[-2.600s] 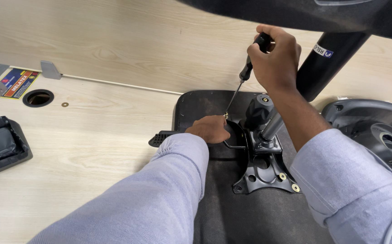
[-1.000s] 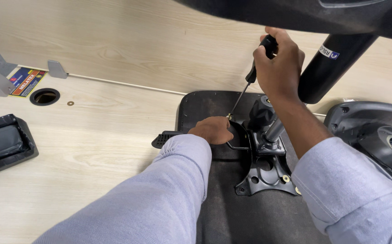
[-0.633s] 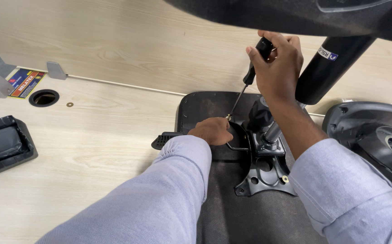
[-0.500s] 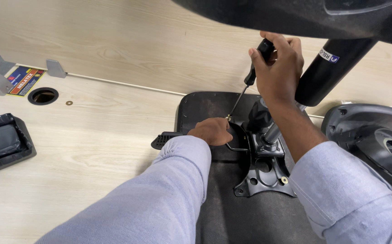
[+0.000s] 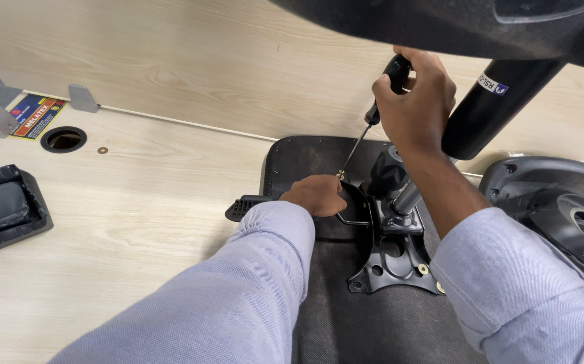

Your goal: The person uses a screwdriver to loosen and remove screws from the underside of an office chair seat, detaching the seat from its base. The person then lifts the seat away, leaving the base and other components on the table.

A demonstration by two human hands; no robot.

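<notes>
the right hand [image 5: 416, 101] wraps its fingers tight around the black-handled screwdriver [image 5: 373, 118], tilting it so the tip meets a small brass screw [image 5: 340, 175]. the left hand [image 5: 317, 194], fingers curled and pressed down, steadies the black metal chair mechanism plate [image 5: 393, 259] on the upturned black seat underside [image 5: 373, 317] lying on the pale wooden table [image 5: 137, 202].

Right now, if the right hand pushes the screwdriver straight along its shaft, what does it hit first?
The right hand drives the screwdriver down-left; its tip seems to meet the brass screw beside the left hand, though depth is unclear.
</notes>
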